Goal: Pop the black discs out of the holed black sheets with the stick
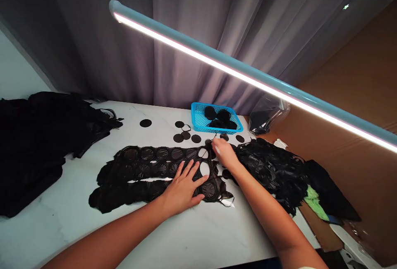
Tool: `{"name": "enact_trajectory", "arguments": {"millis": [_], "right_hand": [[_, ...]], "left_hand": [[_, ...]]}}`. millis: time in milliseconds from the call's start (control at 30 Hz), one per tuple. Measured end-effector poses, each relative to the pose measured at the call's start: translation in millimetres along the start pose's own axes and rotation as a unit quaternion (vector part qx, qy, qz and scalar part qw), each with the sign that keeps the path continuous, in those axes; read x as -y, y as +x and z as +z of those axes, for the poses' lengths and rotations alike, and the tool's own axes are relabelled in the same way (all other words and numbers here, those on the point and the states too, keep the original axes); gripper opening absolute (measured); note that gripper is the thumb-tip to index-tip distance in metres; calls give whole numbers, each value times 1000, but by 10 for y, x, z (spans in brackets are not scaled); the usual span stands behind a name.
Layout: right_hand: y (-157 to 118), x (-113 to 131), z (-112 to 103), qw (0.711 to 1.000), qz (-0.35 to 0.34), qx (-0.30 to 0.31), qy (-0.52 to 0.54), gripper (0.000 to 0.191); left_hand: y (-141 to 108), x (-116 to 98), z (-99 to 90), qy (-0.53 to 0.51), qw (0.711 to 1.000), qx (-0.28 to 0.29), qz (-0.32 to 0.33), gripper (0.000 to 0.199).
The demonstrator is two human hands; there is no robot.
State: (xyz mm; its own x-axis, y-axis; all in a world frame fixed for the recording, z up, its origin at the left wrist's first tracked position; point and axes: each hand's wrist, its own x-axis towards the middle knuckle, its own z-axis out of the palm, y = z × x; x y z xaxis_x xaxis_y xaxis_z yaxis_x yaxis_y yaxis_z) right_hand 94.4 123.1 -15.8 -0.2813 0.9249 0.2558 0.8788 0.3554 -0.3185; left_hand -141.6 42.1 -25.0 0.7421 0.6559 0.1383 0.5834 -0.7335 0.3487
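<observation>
Spread flat on the white table is a black, thin sheet (158,167) marked with rows of circles. Two of its circles are open holes that show white through them. My left hand (184,184) lies on the sheet's right part with its fingers apart, pressing on it. Beyond it, at the sheet's upper right corner, my right hand (223,152) is closed with its fingers pinched together; what they hold is hidden. Several loose black discs (196,138) lie on the table just past the sheet.
A blue basket (198,129) holding black round pieces stands at the back. Piles of black material (34,136) lie at left, and black circle-cut scraps (273,165) at right. A green cloth (314,200) is at the right edge. A lit tube lamp (217,62) crosses overhead.
</observation>
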Motion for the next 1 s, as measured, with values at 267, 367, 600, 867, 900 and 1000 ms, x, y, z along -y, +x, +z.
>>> {"name": "enact_trajectory", "arguments": {"millis": [267,367,600,867,900,1000], "right_hand": [[73,-364,-174,989,121,-87,-18,15],[-24,-407,-281,980,157,-118,-25,14],[-412,-273,-499,977,184,-107,29,25],[-443,-279,-585,976,146,-150,-52,13],[-388,-199,-565,980,124,-153,-37,14],[-200,116,-417,988,61,-75,120,17]], "left_hand": [[-59,-9,-10,-4,1000,0,12,61],[-78,-2,-7,-7,1000,4,19,61],[-83,20,12,-14,999,1,31,62],[-49,200,-50,50,996,-66,-43,57],[-64,238,-45,63,994,-71,-55,57],[-132,314,-23,80,993,-56,-63,58]]}}
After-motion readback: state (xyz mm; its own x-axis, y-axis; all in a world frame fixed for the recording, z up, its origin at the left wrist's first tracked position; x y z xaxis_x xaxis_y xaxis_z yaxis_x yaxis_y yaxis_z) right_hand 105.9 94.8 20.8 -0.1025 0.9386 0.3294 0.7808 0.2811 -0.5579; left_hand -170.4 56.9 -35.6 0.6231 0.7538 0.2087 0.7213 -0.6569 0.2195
